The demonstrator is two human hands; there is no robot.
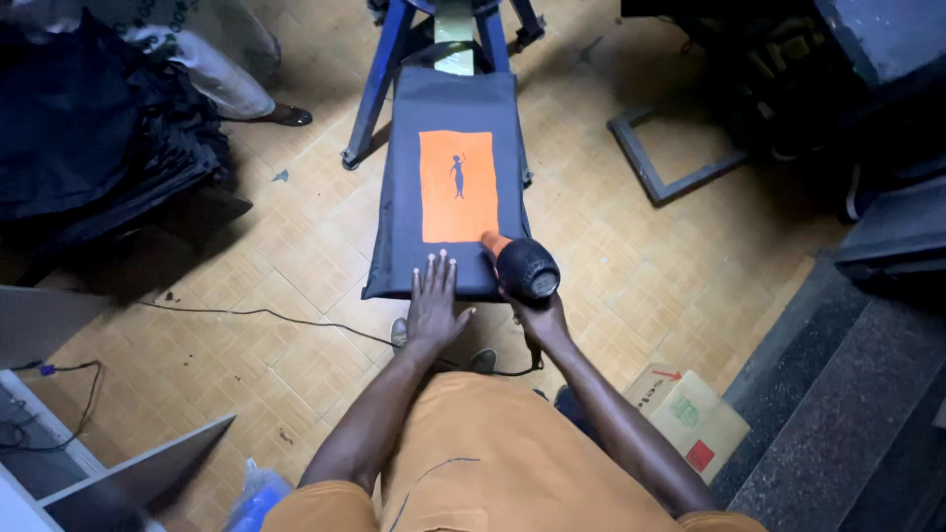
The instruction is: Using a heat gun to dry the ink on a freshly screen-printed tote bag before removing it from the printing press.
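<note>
Right hand (541,320) closed around black heat gun (525,267), orange nozzle at print's lower edge. Left hand (436,300) flat, fingers spread, on dark fabric (455,99) near edge. Beyond: orange print (456,187); blue stand (384,69).

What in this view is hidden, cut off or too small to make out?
- Right hand: fingers hidden behind the heat gun it grips.
- Small figure on the orange print: too small to tell details.
- Stand under the dark fabric: its top is cut off by the upper edge.
- Person at top left: only a leg and foot show.
- Left hand lies flat on the fabric; what is beneath is hidden.
</note>
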